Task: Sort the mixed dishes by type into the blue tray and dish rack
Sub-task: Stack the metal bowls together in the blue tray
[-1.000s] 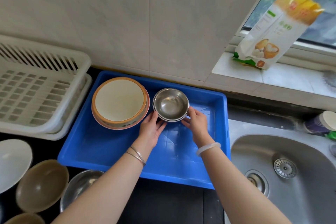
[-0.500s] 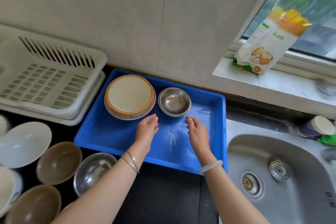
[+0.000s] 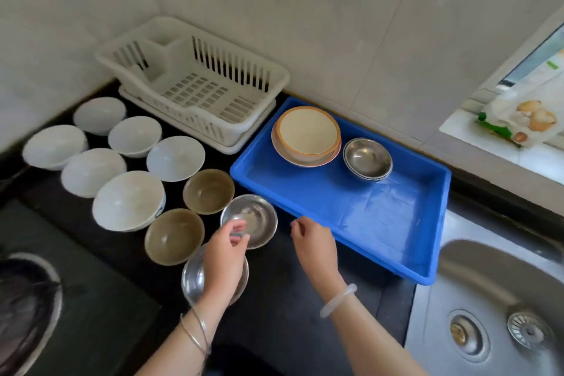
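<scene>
Hiding half the near bowl (image 3: pixel 191 281), left hand (image 3: pixel 222 262); fingers' hold unclear; right fingers (image 3: pixel 297 227) loose.

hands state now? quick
Left hand: pinching near rim of steel bowl.
Right hand: open, loosely curled, holding nothing.

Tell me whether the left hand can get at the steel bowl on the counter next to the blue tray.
Probably yes. The left hand is right at the near rim of the steel bowl; nothing lies between them, and the right hand is off to the side.
</scene>
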Motion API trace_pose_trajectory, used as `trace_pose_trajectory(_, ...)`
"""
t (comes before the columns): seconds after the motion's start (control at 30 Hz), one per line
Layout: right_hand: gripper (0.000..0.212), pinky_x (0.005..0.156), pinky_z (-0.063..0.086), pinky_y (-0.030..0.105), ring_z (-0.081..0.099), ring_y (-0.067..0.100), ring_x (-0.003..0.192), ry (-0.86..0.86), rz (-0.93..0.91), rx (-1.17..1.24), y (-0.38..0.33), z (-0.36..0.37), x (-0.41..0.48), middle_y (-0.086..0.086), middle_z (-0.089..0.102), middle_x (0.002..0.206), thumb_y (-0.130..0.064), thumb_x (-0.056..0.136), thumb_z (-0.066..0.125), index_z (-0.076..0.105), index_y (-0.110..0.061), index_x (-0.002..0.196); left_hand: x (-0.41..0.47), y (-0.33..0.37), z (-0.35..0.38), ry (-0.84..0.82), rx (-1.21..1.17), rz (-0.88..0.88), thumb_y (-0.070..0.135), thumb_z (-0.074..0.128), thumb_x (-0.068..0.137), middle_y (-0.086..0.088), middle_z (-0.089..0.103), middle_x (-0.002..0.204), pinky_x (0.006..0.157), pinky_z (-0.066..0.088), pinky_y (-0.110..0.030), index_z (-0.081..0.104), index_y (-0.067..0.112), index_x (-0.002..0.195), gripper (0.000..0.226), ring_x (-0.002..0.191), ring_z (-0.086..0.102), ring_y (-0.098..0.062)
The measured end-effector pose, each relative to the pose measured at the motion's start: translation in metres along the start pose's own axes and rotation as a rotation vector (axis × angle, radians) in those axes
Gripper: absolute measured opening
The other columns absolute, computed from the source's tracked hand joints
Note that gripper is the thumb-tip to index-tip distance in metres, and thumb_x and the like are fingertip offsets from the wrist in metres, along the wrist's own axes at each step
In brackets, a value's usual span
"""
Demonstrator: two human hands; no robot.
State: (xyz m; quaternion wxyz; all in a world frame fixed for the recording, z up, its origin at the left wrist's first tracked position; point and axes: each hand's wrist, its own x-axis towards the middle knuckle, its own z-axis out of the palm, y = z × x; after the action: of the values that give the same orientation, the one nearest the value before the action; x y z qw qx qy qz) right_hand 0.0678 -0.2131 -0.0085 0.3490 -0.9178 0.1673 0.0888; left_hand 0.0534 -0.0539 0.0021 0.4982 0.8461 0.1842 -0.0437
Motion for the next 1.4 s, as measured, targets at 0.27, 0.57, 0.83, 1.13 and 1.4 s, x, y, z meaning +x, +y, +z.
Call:
trace_pose_trajectory(0.27,0.021,0.072,0.058,0.038,0.070,0.024,0.073,-0.224,0.156,0.114,-0.019,0.042,0.013,0.010,0.069,0.080,-0.025,0.093,0.051,0.063,-0.009,0.087,-0.034,-0.062,-0.044,0.270,0.166,-0.186,0.002,0.068,0.076,-0.010,0.057,0.109,0.091,0.041,-0.041,0.063,0.016,0.102,0.030,0.097,0.055,-0.031)
trace_pose_trajectory(0.57,0.025,0.050,0.050,0.015,0.067,0.002,0.051,-0.123,0.149,0.278,-0.024,0.033,0.003,0.000,0.066,0.062,-0.011,0.089,0.052,0.057,-0.009,0.065,-0.037,-0.090,-0.049,0.197,-0.078,-0.328,0.008,0.059,0.085,-0.008,0.068,0.101,0.085,0.050,-0.041,0.061,0.013,0.104,0.020,0.095,0.062,-0.027)
trace_pose_trajectory(0.83,0.026,0.039,0.038,0.008,0.068,0.006,0.055,-0.162,0.022,0.241,-0.034,0.007,-0.030,-0.002,0.065,0.055,-0.013,0.084,0.057,0.058,-0.014,0.059,-0.033,-0.084,-0.040,0.079,-0.497,-0.417,0.017,0.051,0.093,-0.005,0.065,0.101,0.065,0.054,-0.029,0.063,0.023,0.091,0.013,0.088,0.063,-0.016)
trace_pose_trajectory(1.13,0.009,0.045,0.039,0.018,0.051,0.011,0.052,-0.216,0.030,0.018,-0.028,0.033,-0.046,0.004,0.066,0.069,-0.016,0.081,0.059,0.062,-0.012,0.073,-0.028,-0.082,-0.039,0.030,-0.513,-0.438,0.025,0.049,0.094,0.000,0.062,0.091,0.078,0.054,-0.036,0.061,0.018,0.099,0.015,0.082,0.058,-0.011)
trace_pose_trajectory(1.4,0.009,0.048,0.037,0.018,0.054,0.009,0.062,-0.230,0.060,-0.004,-0.022,0.044,-0.044,-0.006,0.059,0.074,-0.020,0.083,0.061,0.054,-0.023,0.077,-0.024,-0.088,-0.043,-0.013,-0.458,-0.436,0.009,0.050,0.093,-0.005,0.060,0.101,0.073,0.052,-0.031,0.058,0.014,0.108,0.018,0.090,0.059,-0.017)
